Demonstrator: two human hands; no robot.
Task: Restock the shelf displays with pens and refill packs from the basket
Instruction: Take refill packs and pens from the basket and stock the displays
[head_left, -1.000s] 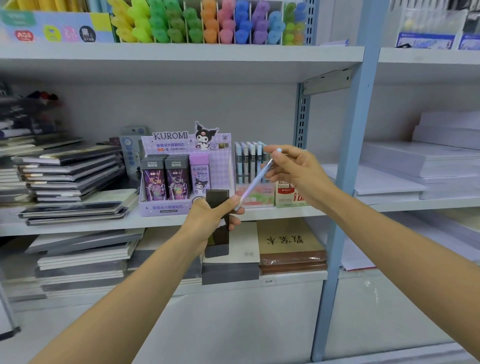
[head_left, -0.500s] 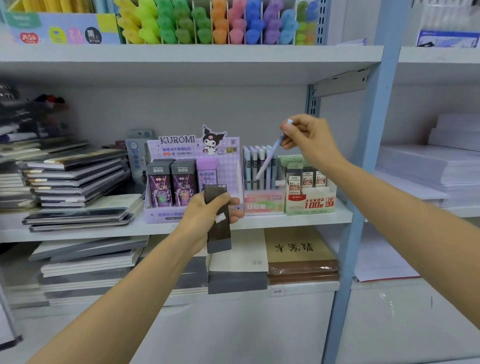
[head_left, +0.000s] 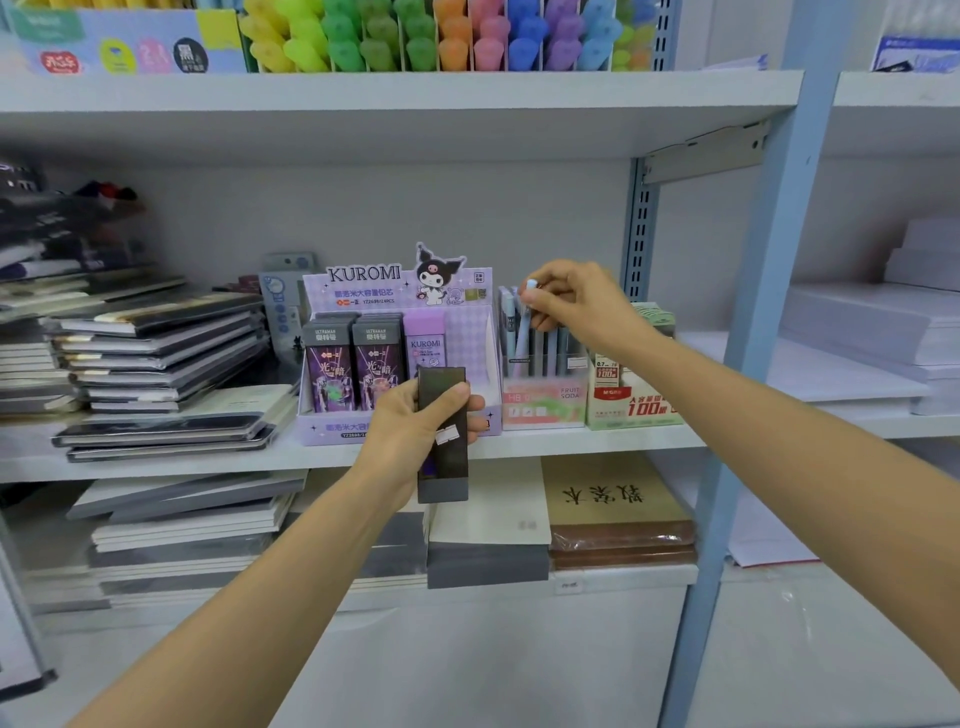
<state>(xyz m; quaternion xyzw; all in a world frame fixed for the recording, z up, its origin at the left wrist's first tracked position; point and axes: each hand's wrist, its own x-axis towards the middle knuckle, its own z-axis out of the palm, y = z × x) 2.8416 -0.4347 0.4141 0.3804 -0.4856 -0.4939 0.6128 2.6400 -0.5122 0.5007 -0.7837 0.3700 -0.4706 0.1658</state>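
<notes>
My right hand (head_left: 576, 306) pinches the top of a pale blue and lilac pen (head_left: 524, 332), which stands nearly upright among several pens in the pink pen display box (head_left: 543, 405) on the middle shelf. My left hand (head_left: 415, 431) grips a dark refill pack (head_left: 442, 436) upright in front of the purple Kuromi display box (head_left: 332, 428). That box holds two dark Ultraman refill packs (head_left: 330, 371) and a lilac Kuromi pack (head_left: 425, 343). No basket is in view.
A green and white lead refill box (head_left: 631, 405) stands right of the pen box. Stacked notebooks (head_left: 156, 353) fill the shelf's left side. Coloured highlighters (head_left: 441, 36) line the top shelf. A blue upright post (head_left: 758, 312) runs down on the right, with paper reams (head_left: 872, 332) beyond.
My right hand carried the pen from in front of my left hand up to the pen display box and stood it upright among the others. My left hand kept the dark pack.
</notes>
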